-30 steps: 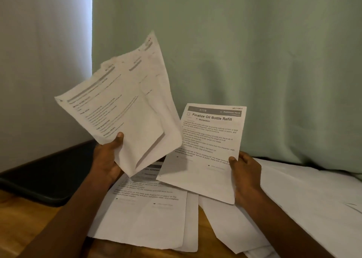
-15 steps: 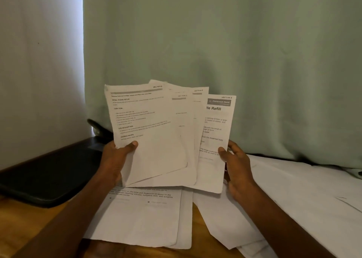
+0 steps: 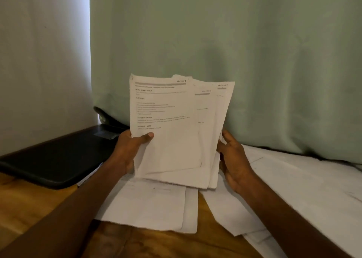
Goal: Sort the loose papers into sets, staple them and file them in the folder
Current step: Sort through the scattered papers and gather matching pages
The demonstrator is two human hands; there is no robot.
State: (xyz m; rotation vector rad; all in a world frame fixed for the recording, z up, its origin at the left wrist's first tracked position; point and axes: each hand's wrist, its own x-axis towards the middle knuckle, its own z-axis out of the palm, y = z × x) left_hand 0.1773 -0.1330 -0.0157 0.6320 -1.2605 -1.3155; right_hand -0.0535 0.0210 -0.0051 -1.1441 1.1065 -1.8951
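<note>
1. Head view: both hands are holding a fanned set of sheets upright at frame centre, printed side toward the camera, in front of a pale green curtain.
2. Left hand is gripping the set's 9 o'clock edge, thumb lying across the front page and fingers curled behind it.
3. Right hand is holding the set's 3 o'clock edge; its fingers are curling round the edge of the rearmost sheets.
4. Sheets are lying offset: three header strips are showing stepwise toward 2 o'clock. The small print is blurring; I cannot read it.
5. Loose papers are lying flat on the wooden table at 6 o'clock of the held set, with more white sheets spreading toward 4 o'clock.
6. Black folder is lying flat at 9 o'clock, just beside the left wrist, its far end running under the curtain.
</note>
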